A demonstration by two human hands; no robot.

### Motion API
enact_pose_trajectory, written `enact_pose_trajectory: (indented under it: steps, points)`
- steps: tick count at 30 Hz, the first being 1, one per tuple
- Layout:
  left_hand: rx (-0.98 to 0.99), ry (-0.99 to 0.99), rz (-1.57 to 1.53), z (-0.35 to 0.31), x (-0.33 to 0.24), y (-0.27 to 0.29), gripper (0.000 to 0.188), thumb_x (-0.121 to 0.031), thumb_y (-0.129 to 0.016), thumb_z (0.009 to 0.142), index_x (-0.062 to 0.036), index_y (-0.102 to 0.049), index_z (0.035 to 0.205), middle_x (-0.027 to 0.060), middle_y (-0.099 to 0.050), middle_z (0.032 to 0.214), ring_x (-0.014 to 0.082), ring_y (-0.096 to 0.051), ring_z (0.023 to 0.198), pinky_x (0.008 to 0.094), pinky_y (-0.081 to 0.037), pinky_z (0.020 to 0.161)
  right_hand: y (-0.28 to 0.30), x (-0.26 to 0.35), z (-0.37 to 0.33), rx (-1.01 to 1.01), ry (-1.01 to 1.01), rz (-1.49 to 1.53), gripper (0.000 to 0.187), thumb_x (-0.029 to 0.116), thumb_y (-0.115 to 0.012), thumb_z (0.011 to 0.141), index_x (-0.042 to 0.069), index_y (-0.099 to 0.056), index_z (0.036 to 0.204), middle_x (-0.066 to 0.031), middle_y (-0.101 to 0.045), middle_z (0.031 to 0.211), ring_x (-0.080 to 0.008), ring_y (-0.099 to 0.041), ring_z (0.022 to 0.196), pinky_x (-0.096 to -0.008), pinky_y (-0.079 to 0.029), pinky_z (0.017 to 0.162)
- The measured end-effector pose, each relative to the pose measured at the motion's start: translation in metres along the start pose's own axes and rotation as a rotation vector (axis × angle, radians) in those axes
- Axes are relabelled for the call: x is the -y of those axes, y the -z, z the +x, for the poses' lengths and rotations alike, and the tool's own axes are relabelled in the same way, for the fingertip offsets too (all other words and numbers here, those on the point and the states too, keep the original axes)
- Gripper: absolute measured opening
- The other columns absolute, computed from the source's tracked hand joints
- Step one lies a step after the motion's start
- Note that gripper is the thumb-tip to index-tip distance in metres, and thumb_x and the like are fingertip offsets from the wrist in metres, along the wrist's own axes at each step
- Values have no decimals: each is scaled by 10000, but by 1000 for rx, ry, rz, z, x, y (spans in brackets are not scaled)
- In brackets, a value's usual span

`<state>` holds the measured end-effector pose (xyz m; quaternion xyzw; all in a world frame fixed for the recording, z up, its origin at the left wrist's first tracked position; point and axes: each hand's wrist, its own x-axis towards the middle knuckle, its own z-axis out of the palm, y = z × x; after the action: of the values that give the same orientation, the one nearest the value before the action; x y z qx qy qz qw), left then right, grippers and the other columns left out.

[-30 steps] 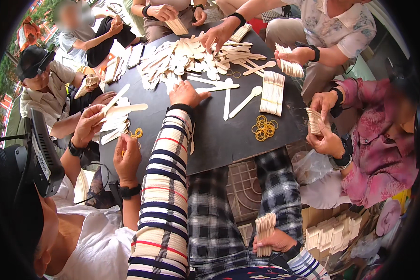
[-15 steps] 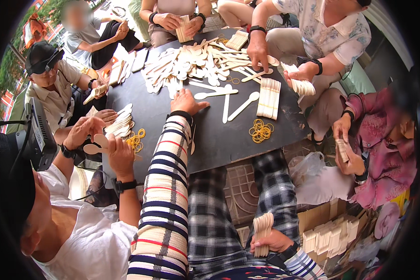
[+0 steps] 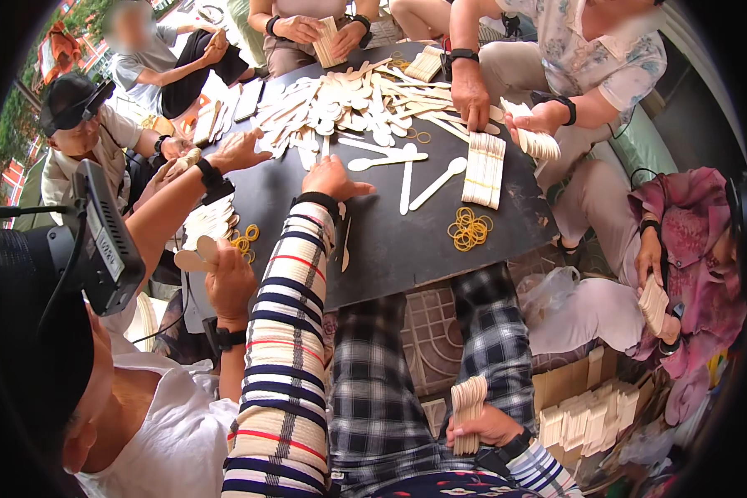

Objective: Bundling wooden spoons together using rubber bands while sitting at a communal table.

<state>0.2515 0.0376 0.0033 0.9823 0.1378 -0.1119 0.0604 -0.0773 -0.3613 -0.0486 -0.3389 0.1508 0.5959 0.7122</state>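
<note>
My left hand [image 3: 332,178], in a striped sleeve, lies palm down on the black table. Its thumb is spread and its fingertips touch the near edge of a heap of wooden spoons [image 3: 349,100]; one spoon handle shows just beyond them. To its right lie several loose wooden spoons [image 3: 438,184], some crossing. Low over my lap, my right hand [image 3: 491,425] is closed around a bundle of wooden spoons [image 3: 469,397], held upright. A banded stack of spoons [image 3: 483,170] and yellow rubber bands [image 3: 470,229] rest at the table's right side.
At left, a co-worker's arm [image 3: 170,199] reaches toward the heap; their other hand [image 3: 231,282] holds spoons. More people sit around the table [image 3: 373,270], several holding spoon bundles. A cardboard box [image 3: 573,382] with spoon bundles stands at lower right, beside my checked trousers.
The co-worker at left has stretched an arm toward the heap. The person in pink has lowered their bundle. Another's hand has moved to the banded stack. My hands have hardly moved.
</note>
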Motion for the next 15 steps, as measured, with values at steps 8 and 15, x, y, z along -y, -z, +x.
enact_pose_trajectory:
  steps: [8,15]
  points:
    - [22,-18,-17,-71,-4,7,883,-654,-730,612,39,-568,1135,206,-606,1143,341,-517,1151,416,-423,950,-6,-3,-6,31,43,-28,197,19,-671,777,-51,-589,942,-138,-640,813,-236,-653,765,-353,-538,741]
    - [-67,-63,-25,-122,-2,-7,771,-622,-719,653,26,-575,1044,202,-623,1045,386,-541,1079,444,-434,910,2,-7,-6,106,51,-46,224,40,-694,772,-34,-596,958,-143,-644,849,-260,-660,800,-392,-544,777]
